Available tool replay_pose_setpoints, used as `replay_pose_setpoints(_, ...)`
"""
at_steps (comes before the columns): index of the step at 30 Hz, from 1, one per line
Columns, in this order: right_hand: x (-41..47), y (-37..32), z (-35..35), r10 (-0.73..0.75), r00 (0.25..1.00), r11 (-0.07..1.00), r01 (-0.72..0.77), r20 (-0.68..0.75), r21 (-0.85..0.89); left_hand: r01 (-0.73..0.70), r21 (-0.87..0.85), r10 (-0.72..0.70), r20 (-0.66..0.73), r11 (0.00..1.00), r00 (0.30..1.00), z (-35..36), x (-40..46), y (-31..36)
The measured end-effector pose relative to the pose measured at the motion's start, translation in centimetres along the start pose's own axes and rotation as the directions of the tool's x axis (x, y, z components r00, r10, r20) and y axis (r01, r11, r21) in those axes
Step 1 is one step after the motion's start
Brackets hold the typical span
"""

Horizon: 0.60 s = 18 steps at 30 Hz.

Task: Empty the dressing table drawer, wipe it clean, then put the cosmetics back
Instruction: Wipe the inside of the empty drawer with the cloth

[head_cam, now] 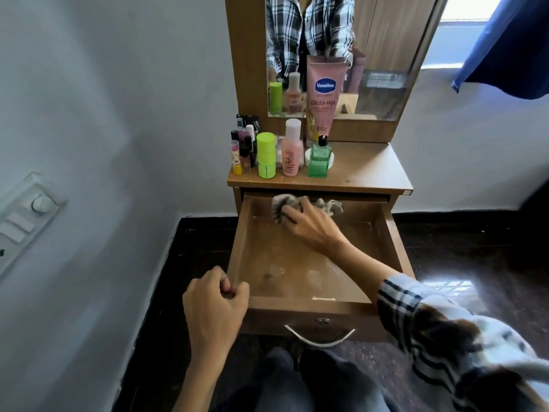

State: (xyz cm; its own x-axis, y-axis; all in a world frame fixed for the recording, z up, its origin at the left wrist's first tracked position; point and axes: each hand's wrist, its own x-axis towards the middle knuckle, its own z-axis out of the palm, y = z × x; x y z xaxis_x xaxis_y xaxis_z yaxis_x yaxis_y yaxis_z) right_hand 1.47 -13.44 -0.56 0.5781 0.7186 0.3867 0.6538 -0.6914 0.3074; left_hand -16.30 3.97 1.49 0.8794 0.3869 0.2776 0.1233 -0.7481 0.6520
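**Drawer emptied, wipe-down under way**

A person's right hand (309,224) is pressing a crumpled grey-and-white cloth (280,208) into the far left part of the pulled-out drawer (389,242), fingers (289,215) spread and bearing down on the cloth. The left hand (215,301) is curling round the drawer's near left corner, apparently steadying it. Stage one looks done: nothing but the cloth is lying in the wooden tray, its glossy brown floor showing a smudge & pale glare. Wiping is approx. mid-way by my guess; restocking not yet begun. The cosmetics are waiting on the bench (365,171) above: lime cylinder (266,156), pink bottle (291,150), clear green glass bottle (318,159), tall pink tube (323,93), cluster of small lip tubes etc. (242,147).
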Motion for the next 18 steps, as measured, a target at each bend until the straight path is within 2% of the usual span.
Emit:
replay_pose_setpoints(2, 1.1, -0.5, 1.8, -0.118, 0.992, 0.988, 0.113, -0.047, -0.101, 0.003, 0.009, -0.003, -0.001, 1.000, 1.000, 0.1, 0.0, -0.1)
replay_pose_setpoints(5, 3.5, -1.2, 3.7, -0.119, 0.984, 0.990, 0.107, -0.134, -0.090, 0.005, 0.016, -0.005, -0.001, 1.000, 1.000, 0.4, 0.1, -0.3)
replay_pose_setpoints(9, 5.0, -1.4, 5.7, -0.220, 0.965, 0.969, 0.199, -0.144, -0.145, -0.011, 0.024, 0.011, -0.002, 1.000, 1.000, 0.7, 0.4, -0.8)
replay_pose_setpoints(10, 4.9, -1.0, 5.9, -0.272, 0.955, 0.954, 0.252, -0.115, -0.163, -0.021, 0.023, 0.021, -0.002, 1.000, 1.000, 0.7, 0.4, -0.9)
replay_pose_setpoints(12, 4.0, 0.2, 6.0, -0.367, 0.929, 0.916, 0.368, 0.036, -0.163, -0.020, 0.027, 0.020, 0.009, 0.999, 1.000, 0.7, 0.4, -1.0)
replay_pose_setpoints(15, 2.2, 2.4, 5.2, -0.379, 0.897, 0.904, 0.411, 0.226, -0.115, -0.008, 0.026, 0.007, 0.020, 1.000, 1.000, 0.7, 0.3, -0.8)
replay_pose_setpoints(18, -0.7, 4.6, 4.1, -0.323, 0.923, 0.914, 0.361, 0.209, -0.183, -0.017, 0.026, 0.017, 0.009, 1.000, 1.000, 0.6, 0.2, -0.7)
